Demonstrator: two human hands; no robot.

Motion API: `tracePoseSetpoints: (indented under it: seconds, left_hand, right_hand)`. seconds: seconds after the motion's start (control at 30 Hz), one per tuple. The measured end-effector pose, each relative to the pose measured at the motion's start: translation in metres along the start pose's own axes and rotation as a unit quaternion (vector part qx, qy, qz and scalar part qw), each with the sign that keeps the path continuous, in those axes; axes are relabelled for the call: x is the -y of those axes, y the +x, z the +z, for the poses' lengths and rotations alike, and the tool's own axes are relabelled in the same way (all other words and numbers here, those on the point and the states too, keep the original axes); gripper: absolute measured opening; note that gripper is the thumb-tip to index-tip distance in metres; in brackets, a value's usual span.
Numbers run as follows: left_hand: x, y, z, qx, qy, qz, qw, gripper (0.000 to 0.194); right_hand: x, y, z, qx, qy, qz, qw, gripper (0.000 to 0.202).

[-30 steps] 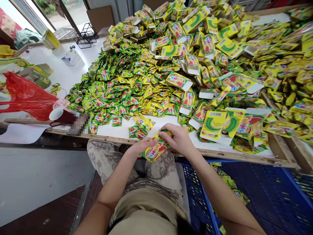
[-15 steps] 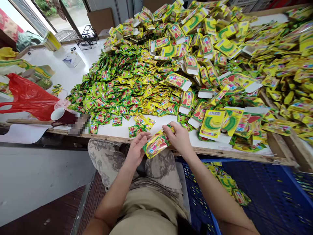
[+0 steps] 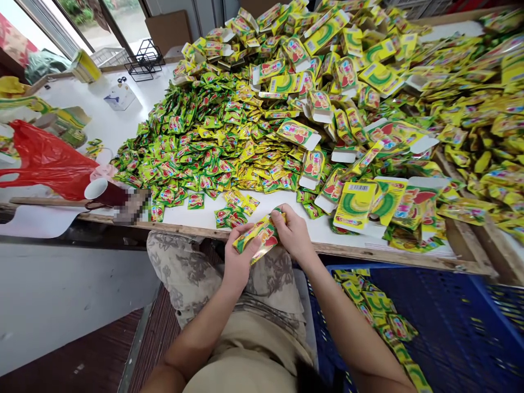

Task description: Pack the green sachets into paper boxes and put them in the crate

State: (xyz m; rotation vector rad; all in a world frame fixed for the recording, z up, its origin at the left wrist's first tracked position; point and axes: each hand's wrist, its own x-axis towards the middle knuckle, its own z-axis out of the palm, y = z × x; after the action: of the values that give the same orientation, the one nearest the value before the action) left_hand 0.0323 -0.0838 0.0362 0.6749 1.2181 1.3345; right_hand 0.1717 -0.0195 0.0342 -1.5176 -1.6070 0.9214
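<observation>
Over my lap at the table's front edge, my left hand [image 3: 241,254] and my right hand [image 3: 291,232] both grip one yellow-green candy packet [image 3: 262,240] with a watermelon print. My left thumb presses across its near face, the fingers behind it. My right thumb and fingers pinch the packet's upper right end. Just beyond my left hand lie several small loose sachets [image 3: 231,217]. To the right of my right hand stand yellow cardboard boxes [image 3: 355,204] with open flaps.
A large heap of green and yellow sachets [image 3: 196,147] covers the table, with more boxes [image 3: 295,82] piled behind. A maroon mug [image 3: 107,194] and red plastic bag [image 3: 49,161] are at left. Below right, a blue crate [image 3: 442,316] contains packets [image 3: 380,311].
My left hand has shifted its hold, its thumb now lying across the packet's face. The packet has moved slightly. My right arm has moved a little left, exposing more packets in the crate.
</observation>
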Motion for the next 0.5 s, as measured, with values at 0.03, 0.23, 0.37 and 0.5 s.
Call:
tracePoseSetpoints:
  seconds: [0.03,0.23,0.37,0.5]
  left_hand:
    - [0.0,0.003,-0.002,-0.008,-0.015,-0.009,1.0,0.04]
    - [-0.01,0.019,-0.013,-0.024,-0.05,-0.05,0.997,0.037]
    - [-0.009,0.019,-0.011,-0.028,-0.065,-0.048,0.996,0.036]
    - [-0.004,0.018,-0.008,-0.035,-0.077,-0.029,0.996,0.035]
  right_hand:
    - [-0.001,0.0,-0.004,0.043,0.038,-0.009,0.998,0.029]
    - [-0.015,0.0,-0.03,0.24,0.198,0.003,0.95,0.025]
    - [-0.02,0.0,-0.03,0.251,0.258,0.071,0.93,0.03]
    - [-0.016,0.0,-0.019,0.207,0.272,0.122,0.932,0.042]
